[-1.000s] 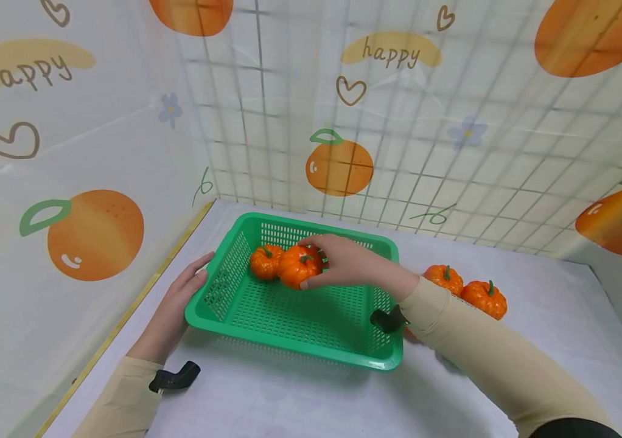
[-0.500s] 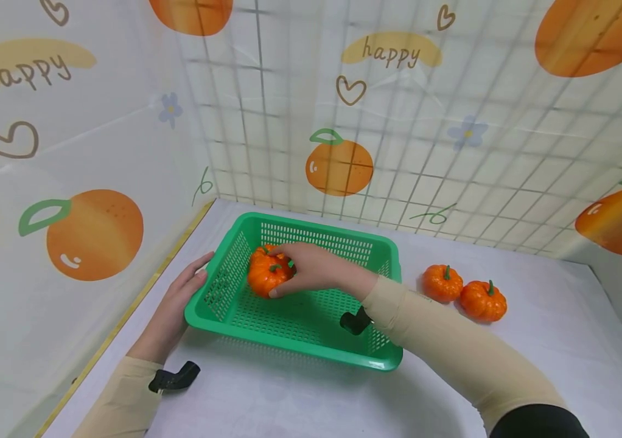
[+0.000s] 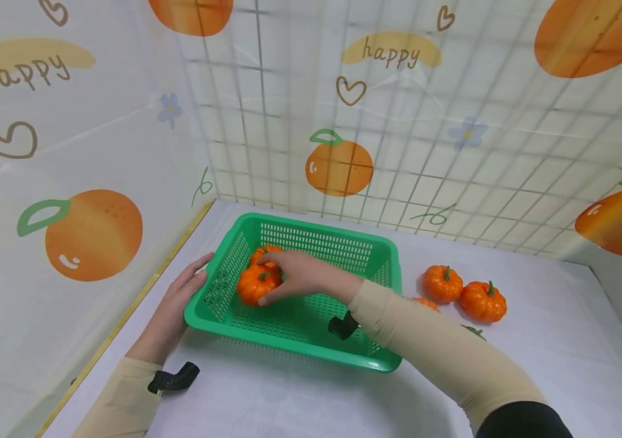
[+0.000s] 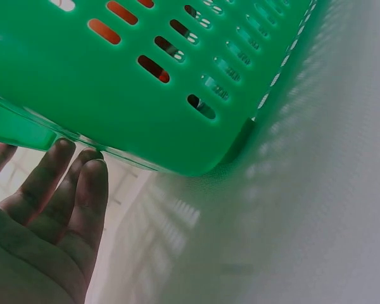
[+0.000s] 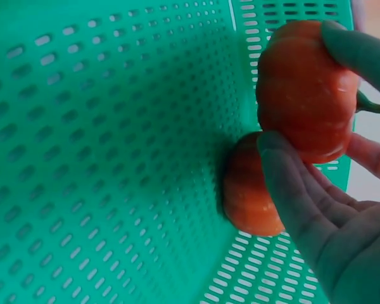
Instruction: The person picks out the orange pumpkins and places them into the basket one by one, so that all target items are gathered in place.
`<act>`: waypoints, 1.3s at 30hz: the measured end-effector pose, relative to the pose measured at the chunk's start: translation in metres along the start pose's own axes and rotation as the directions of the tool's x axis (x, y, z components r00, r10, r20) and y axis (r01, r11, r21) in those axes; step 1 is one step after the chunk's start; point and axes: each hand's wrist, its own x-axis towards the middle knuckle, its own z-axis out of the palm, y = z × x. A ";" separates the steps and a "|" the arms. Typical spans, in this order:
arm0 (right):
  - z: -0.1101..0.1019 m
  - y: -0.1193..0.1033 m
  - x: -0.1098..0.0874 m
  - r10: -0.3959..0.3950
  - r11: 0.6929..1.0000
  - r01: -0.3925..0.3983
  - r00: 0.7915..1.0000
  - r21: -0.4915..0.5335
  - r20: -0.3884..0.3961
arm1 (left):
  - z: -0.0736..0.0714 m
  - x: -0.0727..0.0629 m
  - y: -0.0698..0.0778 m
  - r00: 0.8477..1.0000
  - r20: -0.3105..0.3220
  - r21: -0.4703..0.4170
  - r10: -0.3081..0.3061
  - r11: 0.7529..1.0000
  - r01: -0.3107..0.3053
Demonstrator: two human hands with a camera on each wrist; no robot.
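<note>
Inside the green plastic basket (image 3: pixel 294 350), my right hand (image 3: pixel 302 277) grips a small orange pumpkin (image 3: pixel 258 286) with a green stem, thumb on the near side and fingers on the far side. In the right wrist view this held pumpkin (image 5: pixel 307 88) appears raised off the basket floor. A second pumpkin (image 5: pixel 250 196) lies in the basket beside it, partly covered by my fingers. My left hand (image 3: pixel 171 307) rests against the basket's left side. The left wrist view shows its fingers (image 4: pixel 88 190) fairly straight, fingertips touching beneath the green rim (image 4: pixel 123 158).
Right of the basket, two orange pumpkins (image 3: pixel 442 284) (image 3: pixel 483 301) sit on the white tabletop (image 3: pixel 552 340). Another pumpkin (image 3: pixel 427 303) and a green stem (image 3: pixel 474 332) peek out from behind my right sleeve. A patterned sheet (image 3: pixel 398 152) encloses the back and sides.
My right hand has carried the pumpkin leftward and slightly nearer, to the basket's left part. The left hand stays in place at the rim.
</note>
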 end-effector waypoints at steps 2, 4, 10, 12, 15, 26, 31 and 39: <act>0.003 0.000 0.001 0.006 1.000 -0.006 1.000 0.005 0.005 | 0.000 0.000 0.000 1.000 0.002 0.001 -0.002 1.000 0.002; 0.005 0.000 0.002 0.007 1.000 -0.007 1.000 0.009 0.009 | 0.000 0.001 0.000 1.000 0.004 0.001 -0.004 1.000 0.004; 0.014 0.002 0.006 0.016 1.000 -0.017 1.000 0.017 0.018 | 0.000 0.001 -0.001 1.000 0.008 0.008 -0.004 1.000 0.004; 0.016 0.003 0.006 0.025 0.999 -0.026 1.000 0.028 0.018 | 0.000 0.001 0.000 1.000 0.007 0.011 -0.009 1.000 0.009; 0.020 0.003 0.008 0.031 0.999 -0.032 0.999 0.032 0.021 | 0.001 0.001 0.000 1.000 0.009 0.008 -0.016 1.000 0.016; 0.030 0.006 0.012 0.022 0.999 -0.024 0.999 0.035 0.046 | -0.002 -0.001 0.000 1.000 0.012 0.012 -0.021 1.000 0.021; 0.032 0.008 0.012 0.014 1.000 -0.015 0.999 0.022 0.049 | -0.001 -0.002 0.001 1.000 0.012 0.020 -0.020 1.000 0.020; 0.033 0.009 0.013 0.005 1.000 -0.006 0.998 0.029 0.060 | -0.001 -0.002 0.002 1.000 0.017 0.017 0.001 1.000 -0.001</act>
